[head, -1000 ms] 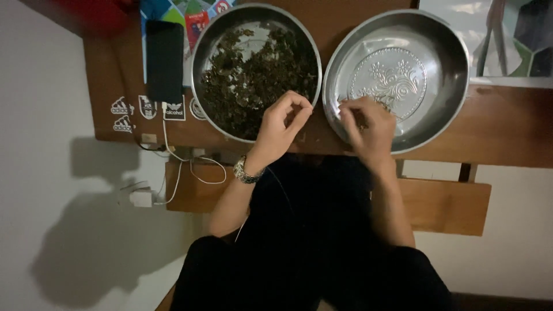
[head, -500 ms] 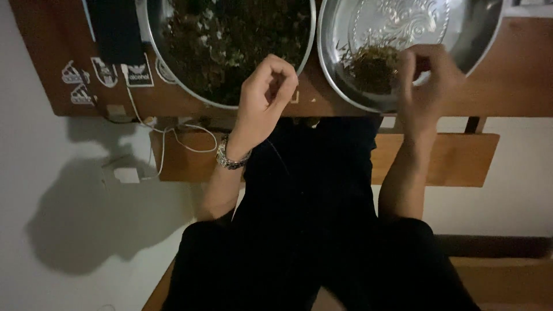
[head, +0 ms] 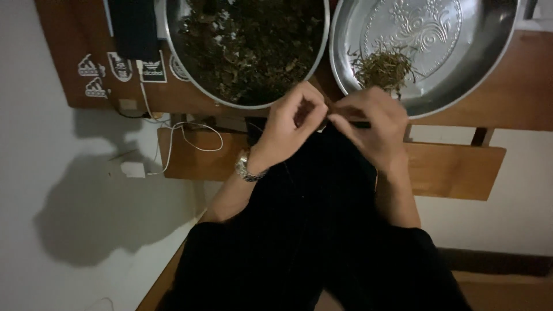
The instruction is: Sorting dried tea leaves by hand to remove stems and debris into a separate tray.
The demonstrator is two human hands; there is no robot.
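we see a round steel bowl [head: 190,75] full of dark dried leaves [head: 253,46] beside an embossed round steel tray [head: 461,80] holding a small heap of thin stems [head: 383,69]; our left hand [head: 288,129] and right hand [head: 371,124] pinch together at the wooden table edge [head: 501,109], what they hold we cannot tell.

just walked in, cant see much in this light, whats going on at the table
A seated person has both hands together at the table edge, left hand and right hand pinching something too small to make out. The left pan holds dark leafy material. The right pan holds a small pile of thin stems.
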